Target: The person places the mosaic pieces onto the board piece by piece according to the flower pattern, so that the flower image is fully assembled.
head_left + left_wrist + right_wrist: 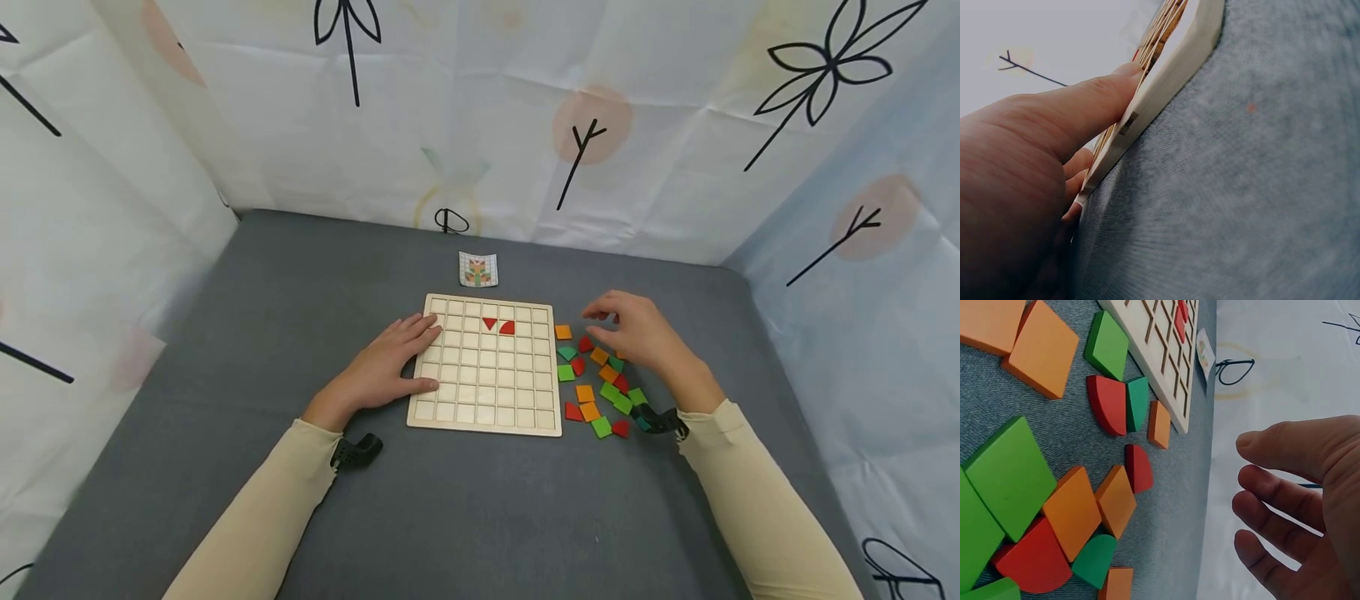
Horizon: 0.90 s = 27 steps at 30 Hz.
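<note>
A pale wooden grid board (486, 414) lies on the grey cloth. My left hand (381, 362) rests on its left side, fingers spread and nearly straight, with the thumb (1100, 103) across the rim in the left wrist view. Two red pieces sit in upper cells of the grid: a triangle (489, 322) and a quarter circle (507, 327). To the right of the board, my right hand (636, 329) hovers over the far end of the loose pieces. In the right wrist view its fingers are loosely bent, thumb apart from them, holding nothing.
Loose red, orange, light green and dark green pieces, such as an orange square (585, 393) and a red quarter circle (1109, 405), are scattered right of the board. Behind the board lies a small pattern card (480, 282). Printed white curtains (495, 125) enclose the grey-covered table (465, 508).
</note>
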Each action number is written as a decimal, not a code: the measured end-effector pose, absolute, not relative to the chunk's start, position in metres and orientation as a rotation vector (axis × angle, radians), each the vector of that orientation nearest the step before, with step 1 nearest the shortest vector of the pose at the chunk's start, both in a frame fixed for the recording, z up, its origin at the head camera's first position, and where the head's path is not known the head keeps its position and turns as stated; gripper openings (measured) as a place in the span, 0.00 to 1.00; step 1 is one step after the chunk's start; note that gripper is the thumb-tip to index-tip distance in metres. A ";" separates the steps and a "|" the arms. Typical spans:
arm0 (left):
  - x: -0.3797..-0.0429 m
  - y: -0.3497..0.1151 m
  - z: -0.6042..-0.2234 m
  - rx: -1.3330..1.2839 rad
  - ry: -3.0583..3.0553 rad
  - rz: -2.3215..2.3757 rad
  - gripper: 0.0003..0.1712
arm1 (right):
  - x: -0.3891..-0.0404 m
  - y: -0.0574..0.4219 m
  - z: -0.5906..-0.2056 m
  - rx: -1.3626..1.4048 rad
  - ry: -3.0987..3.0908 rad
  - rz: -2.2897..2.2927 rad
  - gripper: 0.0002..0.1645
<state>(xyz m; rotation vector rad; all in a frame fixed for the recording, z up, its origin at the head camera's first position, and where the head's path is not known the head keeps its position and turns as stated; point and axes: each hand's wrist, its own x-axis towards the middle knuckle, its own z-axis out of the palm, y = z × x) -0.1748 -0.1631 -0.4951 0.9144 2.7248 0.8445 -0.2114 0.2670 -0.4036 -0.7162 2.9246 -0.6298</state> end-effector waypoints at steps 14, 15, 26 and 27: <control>-0.176 -0.162 -0.496 0.897 2.721 0.830 0.56 | -0.211 0.275 -0.421 -0.684 2.864 -0.638 0.14; -0.176 -0.162 -0.497 0.897 2.723 0.827 0.55 | -0.212 0.276 -0.422 -0.679 2.862 -0.637 0.14; -0.174 -0.163 -0.496 0.921 2.733 0.840 0.54 | -0.213 0.276 -0.429 -0.674 2.835 -0.567 0.13; -0.174 -0.163 -0.496 0.921 2.735 0.837 0.54 | -0.213 0.276 -0.430 -0.674 2.831 -0.561 0.13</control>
